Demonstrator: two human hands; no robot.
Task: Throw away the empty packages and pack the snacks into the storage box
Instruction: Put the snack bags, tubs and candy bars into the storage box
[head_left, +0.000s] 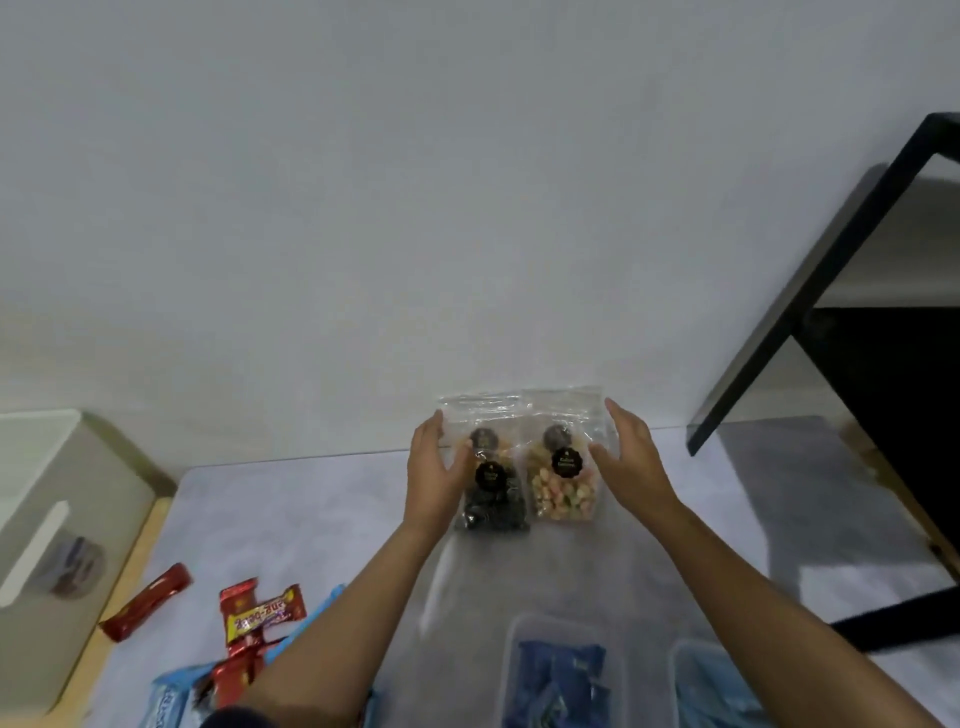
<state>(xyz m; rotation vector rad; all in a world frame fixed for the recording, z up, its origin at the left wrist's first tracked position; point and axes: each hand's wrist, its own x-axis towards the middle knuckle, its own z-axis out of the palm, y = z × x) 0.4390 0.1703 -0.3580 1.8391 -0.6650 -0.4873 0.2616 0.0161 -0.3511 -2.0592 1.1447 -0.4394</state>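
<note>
Together, two hands (436, 467) (631, 462) flank two clear snack pouches (491, 483) (563, 473).

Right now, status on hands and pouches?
Left hand open against clear dark-snack pouch. Right hand open beside clear pastel-snack pouch. Both pouches on table, path unobstructed.

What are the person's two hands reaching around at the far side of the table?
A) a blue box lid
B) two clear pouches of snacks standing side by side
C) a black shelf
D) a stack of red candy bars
B: the left hand and right hand flank two clear pouches, one with dark contents, one with pale.
</note>
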